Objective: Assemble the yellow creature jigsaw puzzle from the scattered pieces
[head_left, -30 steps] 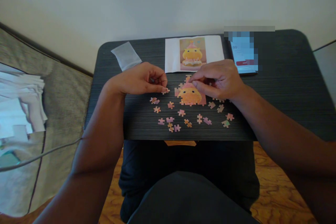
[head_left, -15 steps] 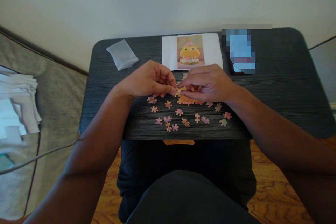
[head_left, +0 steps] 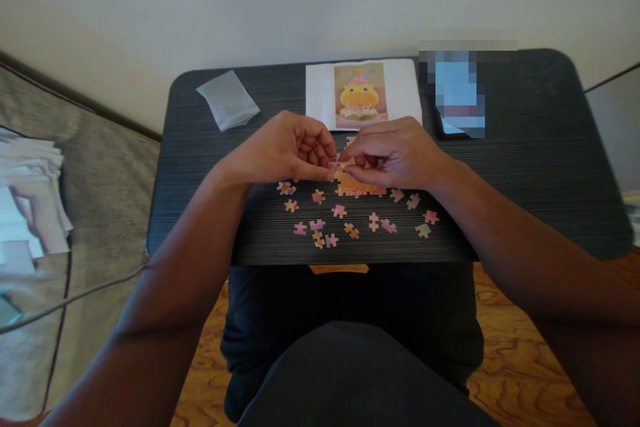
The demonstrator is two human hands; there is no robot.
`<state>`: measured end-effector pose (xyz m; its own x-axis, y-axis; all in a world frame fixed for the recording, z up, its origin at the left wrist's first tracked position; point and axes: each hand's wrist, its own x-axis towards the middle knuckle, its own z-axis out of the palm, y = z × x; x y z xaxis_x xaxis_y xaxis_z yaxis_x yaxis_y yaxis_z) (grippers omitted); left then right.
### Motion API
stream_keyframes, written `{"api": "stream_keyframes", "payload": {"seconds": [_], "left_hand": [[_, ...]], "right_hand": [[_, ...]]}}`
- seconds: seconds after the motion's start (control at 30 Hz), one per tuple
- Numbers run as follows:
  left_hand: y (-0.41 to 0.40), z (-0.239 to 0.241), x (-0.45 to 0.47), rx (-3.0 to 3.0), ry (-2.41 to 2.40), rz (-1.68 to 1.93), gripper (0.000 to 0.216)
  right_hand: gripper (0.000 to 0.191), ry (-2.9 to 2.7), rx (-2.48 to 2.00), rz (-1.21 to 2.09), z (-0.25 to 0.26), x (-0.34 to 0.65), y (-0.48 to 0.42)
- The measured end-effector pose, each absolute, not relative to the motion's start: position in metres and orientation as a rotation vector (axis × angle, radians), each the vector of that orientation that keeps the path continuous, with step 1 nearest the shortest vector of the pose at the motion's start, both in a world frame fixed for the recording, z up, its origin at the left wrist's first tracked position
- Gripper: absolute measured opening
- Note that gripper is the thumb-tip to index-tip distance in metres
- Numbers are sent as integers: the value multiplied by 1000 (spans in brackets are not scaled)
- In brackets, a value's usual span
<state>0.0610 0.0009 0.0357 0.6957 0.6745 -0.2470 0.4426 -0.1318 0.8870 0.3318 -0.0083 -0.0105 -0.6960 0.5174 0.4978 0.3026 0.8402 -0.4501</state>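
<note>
A partly joined puzzle (head_left: 356,185) of a yellow creature lies on the dark table (head_left: 525,167), mostly covered by my hands. My left hand (head_left: 287,147) is curled, thumb and forefinger pinching a small puzzle piece (head_left: 336,170) at the puzzle's left edge. My right hand (head_left: 395,153) meets it there, fingers pressed together on the same spot. Several loose pieces (head_left: 340,211) lie scattered just in front of the puzzle. A printed reference picture (head_left: 360,93) of the creature lies behind my hands.
A small clear plastic bag (head_left: 227,100) lies at the table's back left. A phone (head_left: 457,97) rests at the back right. A grey couch with papers (head_left: 30,193) is to the left. My lap and the wood-pattern floor (head_left: 520,347) are below the table.
My left hand has moved right from the loose pieces to the puzzle's left edge, meeting my right hand, which shifted slightly left. The view has drifted a little.
</note>
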Motion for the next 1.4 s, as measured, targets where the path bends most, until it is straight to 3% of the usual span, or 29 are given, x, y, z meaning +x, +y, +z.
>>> {"api": "stream_keyframes", "payload": {"seconds": [0.63,1.4], "left_hand": [[-4,31,64,1966,854,401,14],[-44,17,101,2521,606,325,14]], "right_hand": [[19,-2466,-735,580,-2,338,-9],[24,-2394,-845,521,5,354,-9]]}}
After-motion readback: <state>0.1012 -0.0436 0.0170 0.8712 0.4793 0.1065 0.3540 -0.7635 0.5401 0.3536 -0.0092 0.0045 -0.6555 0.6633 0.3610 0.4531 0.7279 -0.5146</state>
